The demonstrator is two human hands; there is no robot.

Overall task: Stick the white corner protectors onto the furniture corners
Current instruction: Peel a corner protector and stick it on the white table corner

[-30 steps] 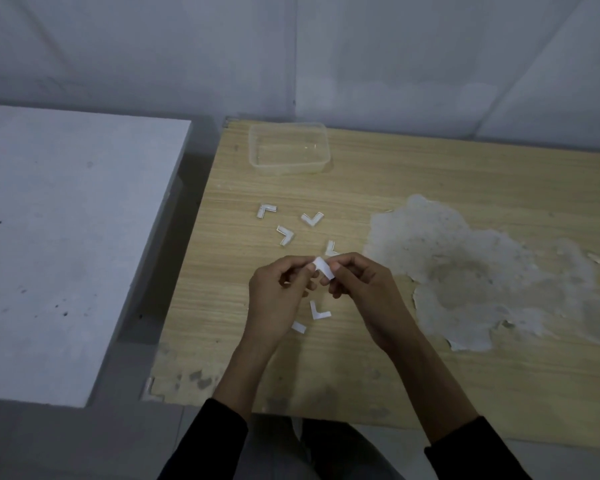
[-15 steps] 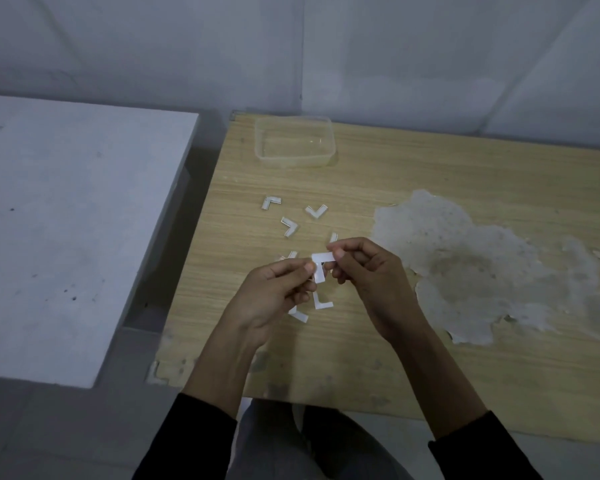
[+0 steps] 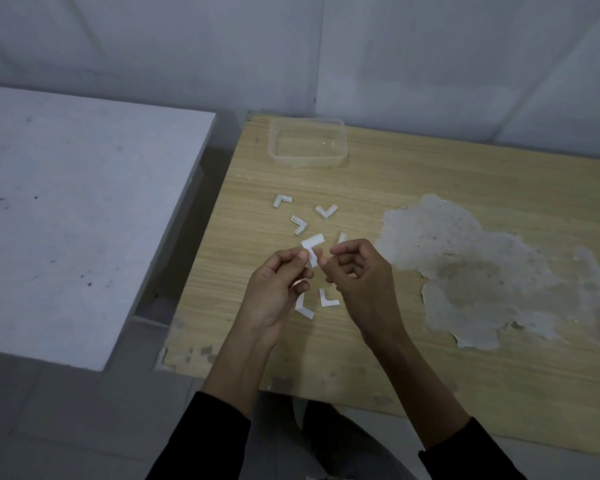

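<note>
The left hand (image 3: pixel 278 289) pinches a white L-shaped corner protector (image 3: pixel 311 248) between thumb and forefinger, holding it by its lower leg just above the wooden table (image 3: pixel 430 188). The piece's other leg points up and to the right. The right hand (image 3: pixel 361 277) is beside it with its fingers curled. One fingertip sits right next to the protector's lower end, but whether it touches or grips the piece cannot be told.

Six more white protectors lie loose on the tabletop around the hands. Three are spread out beyond them (image 3: pixel 282 200) (image 3: pixel 326 211) (image 3: pixel 299 224), and a fourth (image 3: pixel 341 238) peeks out behind the right hand. The last two lie nearer the person, one (image 3: pixel 327 298) between the wrists and one (image 3: pixel 304 308) partly under the left hand.

A clear plastic container (image 3: pixel 305 163) sits at the table's far left corner. A large pale patch of peeled surface (image 3: pixel 482 265) spreads across the wood to the right. A white table (image 3: pixel 66 209) stands to the left, apart from the wooden one. Both forearms end in dark sleeves (image 3: pixel 205 441).
</note>
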